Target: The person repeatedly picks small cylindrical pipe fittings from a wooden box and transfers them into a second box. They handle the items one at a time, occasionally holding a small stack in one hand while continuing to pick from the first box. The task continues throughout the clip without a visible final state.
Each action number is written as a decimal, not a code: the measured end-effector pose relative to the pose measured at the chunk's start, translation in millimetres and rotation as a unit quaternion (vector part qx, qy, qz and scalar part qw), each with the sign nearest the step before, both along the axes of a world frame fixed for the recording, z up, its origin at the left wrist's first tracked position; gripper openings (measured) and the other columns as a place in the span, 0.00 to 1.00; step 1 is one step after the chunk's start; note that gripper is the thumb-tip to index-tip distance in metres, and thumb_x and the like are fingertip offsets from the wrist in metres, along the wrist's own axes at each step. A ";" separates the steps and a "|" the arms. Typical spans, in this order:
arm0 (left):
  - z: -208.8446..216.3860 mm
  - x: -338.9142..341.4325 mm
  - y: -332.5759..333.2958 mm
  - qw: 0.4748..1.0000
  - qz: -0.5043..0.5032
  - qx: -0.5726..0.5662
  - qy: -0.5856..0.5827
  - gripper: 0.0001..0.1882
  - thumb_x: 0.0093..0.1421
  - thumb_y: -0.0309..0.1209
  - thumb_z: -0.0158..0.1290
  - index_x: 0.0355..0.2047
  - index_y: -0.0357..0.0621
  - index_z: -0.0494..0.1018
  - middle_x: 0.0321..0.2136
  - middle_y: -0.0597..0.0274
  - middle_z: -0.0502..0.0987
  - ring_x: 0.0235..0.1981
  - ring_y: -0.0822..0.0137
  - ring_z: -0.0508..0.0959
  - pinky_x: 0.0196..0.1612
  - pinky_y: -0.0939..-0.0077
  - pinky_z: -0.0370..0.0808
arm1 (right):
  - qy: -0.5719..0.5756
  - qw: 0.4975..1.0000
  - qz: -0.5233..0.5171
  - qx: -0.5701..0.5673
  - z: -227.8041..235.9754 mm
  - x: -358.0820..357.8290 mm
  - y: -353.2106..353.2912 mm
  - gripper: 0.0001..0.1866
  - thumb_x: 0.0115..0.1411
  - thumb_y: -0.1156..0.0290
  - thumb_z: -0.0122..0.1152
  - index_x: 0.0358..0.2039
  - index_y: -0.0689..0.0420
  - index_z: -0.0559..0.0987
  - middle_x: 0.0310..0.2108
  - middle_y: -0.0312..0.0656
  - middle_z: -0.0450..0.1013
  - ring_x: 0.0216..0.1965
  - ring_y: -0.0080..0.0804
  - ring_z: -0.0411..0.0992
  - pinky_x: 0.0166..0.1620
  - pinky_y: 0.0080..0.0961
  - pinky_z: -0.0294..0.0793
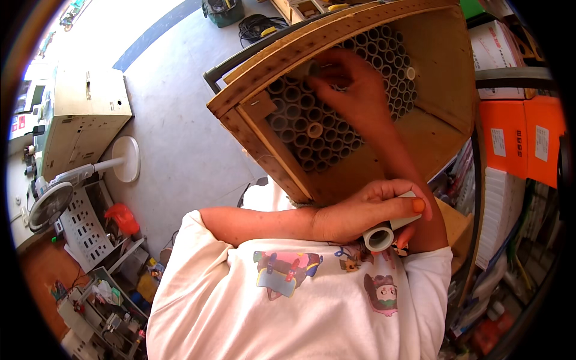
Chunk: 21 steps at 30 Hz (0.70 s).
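Note:
My left hand [375, 210] crosses in front of my shirt, its fingers closed round short white plastic pipe pieces. One pipe piece [379, 239] shows its open round end below the fingers; another [408, 211] lies under the thumb. My right hand [354, 84] reaches over into a wooden box [441, 72]. Its thumb and fingertips pinch a greyish short pipe piece [305, 70] near the box's upper left side, partly in shadow. Inside the box many similar pipe pieces [315, 129] are packed side by side with open ends showing.
A white fan [53, 204] and a pale cabinet [84, 99] are at the left, with a red plastic bag [122, 219] below. Orange boxes [510, 141] and stacked white goods [499, 210] line the right. A coiled black cable [259, 28] lies on the floor beyond the box.

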<state>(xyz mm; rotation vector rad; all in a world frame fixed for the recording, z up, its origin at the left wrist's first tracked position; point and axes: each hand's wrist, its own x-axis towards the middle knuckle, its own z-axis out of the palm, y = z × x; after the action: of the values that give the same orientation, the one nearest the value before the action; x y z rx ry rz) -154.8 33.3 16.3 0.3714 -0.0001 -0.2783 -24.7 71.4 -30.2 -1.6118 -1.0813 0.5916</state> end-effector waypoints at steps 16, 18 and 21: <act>-5.8 2.3 -0.6 0.999 0.032 0.005 -0.007 0.12 0.66 0.36 0.45 0.42 0.41 0.67 0.22 0.65 0.72 0.24 0.78 0.72 0.28 0.85 0.68 | -0.174 0.984 0.008 0.039 -49.5 -18.4 32.1 0.15 0.49 0.69 0.64 0.38 0.57 0.74 0.36 0.47 0.68 0.35 0.47 0.72 0.36 0.37 0.74; -5.3 2.7 0.0 0.999 0.034 0.002 -0.008 0.11 0.66 0.36 0.45 0.42 0.41 0.67 0.22 0.65 0.72 0.24 0.78 0.71 0.29 0.85 0.68 | -0.184 0.983 0.010 0.020 -46.9 -20.2 35.9 0.15 0.50 0.68 0.62 0.38 0.57 0.74 0.36 0.48 0.68 0.35 0.47 0.72 0.37 0.39 0.74; -3.2 3.0 1.9 1.000 0.026 0.000 0.003 0.12 0.66 0.36 0.45 0.42 0.40 0.67 0.22 0.64 0.72 0.24 0.77 0.71 0.29 0.84 0.69 | -0.229 0.973 -0.002 -0.008 -49.7 -21.8 43.3 0.14 0.51 0.67 0.61 0.38 0.58 0.74 0.37 0.48 0.68 0.36 0.49 0.73 0.37 0.39 0.75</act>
<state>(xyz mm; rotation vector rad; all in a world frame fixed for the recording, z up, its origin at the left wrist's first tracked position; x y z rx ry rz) -151.8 35.3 13.1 0.3697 0.0150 -0.2284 -46.4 114.6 -79.9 -1.8124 -1.4072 0.2242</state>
